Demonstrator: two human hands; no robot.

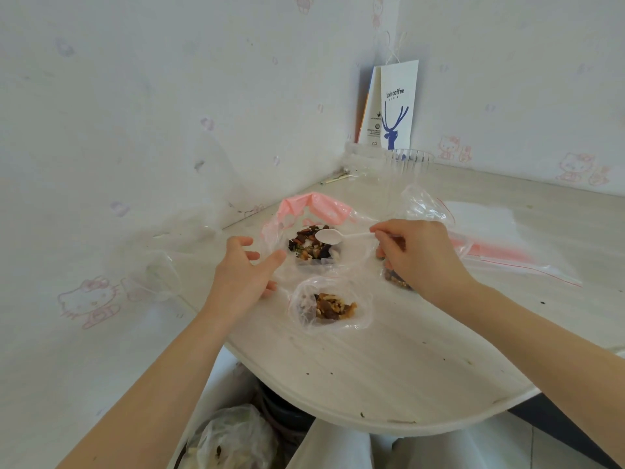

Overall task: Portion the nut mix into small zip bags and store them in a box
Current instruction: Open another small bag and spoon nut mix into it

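Observation:
A pile of nut mix (313,247) lies in an open clear bag with a pink top (316,206) at the middle of the table. My right hand (419,255) pinches the handle of a white plastic spoon (338,236), whose empty bowl hovers over the nuts. My left hand (245,270) is open, fingers spread, beside the left side of that bag. A small clear bag with a portion of nuts (331,306) lies in front. Another portion of nuts (394,277) is partly hidden under my right hand.
Empty zip bags with red strips (500,245) lie at the right. A clear plastic box (389,162) and a paper coffee bag (395,106) stand in the far corner. A clear cup (155,275) sits at the left. The table's rounded edge (389,424) is near me.

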